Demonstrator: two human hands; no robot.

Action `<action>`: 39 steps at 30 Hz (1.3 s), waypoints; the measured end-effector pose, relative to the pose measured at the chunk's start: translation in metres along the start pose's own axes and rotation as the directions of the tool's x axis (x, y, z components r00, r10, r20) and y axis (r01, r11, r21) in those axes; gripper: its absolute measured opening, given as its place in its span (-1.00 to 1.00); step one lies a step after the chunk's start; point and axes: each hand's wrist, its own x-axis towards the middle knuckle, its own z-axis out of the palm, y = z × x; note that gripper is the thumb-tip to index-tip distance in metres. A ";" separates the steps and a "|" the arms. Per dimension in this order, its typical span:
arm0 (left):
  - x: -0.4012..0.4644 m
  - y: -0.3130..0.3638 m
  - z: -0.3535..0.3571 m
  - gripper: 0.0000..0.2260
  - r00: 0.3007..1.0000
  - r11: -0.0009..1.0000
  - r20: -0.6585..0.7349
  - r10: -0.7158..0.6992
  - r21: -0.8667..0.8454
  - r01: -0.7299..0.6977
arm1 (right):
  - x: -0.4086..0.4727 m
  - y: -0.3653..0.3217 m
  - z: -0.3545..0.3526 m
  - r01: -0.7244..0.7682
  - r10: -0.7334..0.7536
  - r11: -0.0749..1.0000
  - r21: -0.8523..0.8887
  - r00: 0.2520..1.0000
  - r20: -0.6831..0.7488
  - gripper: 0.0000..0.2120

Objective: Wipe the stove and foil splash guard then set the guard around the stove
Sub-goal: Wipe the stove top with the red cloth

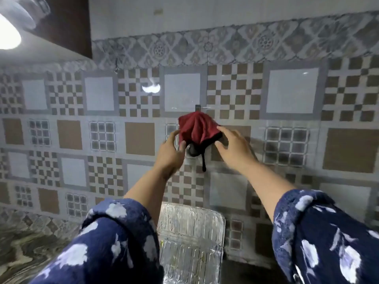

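A red cloth (195, 128) with a black edge and a dangling black strap hangs from a small metal hook (197, 108) on the tiled wall. Both my arms reach up to it. My left hand (171, 152) touches the cloth's lower left side, thumb against the fabric. My right hand (231, 145) rests on its right side, fingers spread over the black edge. The foil splash guard (190, 228) stands against the wall below, between my sleeves. The stove is out of view.
Patterned wall tiles (98, 128) fill the view. A marbled countertop (26, 249) lies at lower left. A dark cabinet (67, 23) with a bright lamp (8, 35) hangs at upper left.
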 end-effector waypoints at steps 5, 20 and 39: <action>0.038 -0.007 0.017 -0.58 1.000 0.986 -0.005 0.029 -0.163 -0.030 | 0.036 0.001 0.041 0.044 -0.017 0.989 0.140 0.983 -0.184 -0.59; -0.012 0.045 -0.029 -0.58 0.993 0.980 -0.099 0.058 -0.183 -0.075 | 0.021 -0.041 -0.010 0.041 -0.030 0.998 0.037 0.968 -0.251 -0.64; -0.315 0.025 -0.048 -0.56 0.867 0.898 0.478 -0.136 -0.310 0.312 | -0.320 -0.066 -0.067 -0.402 0.405 0.910 -0.103 0.914 0.008 -0.70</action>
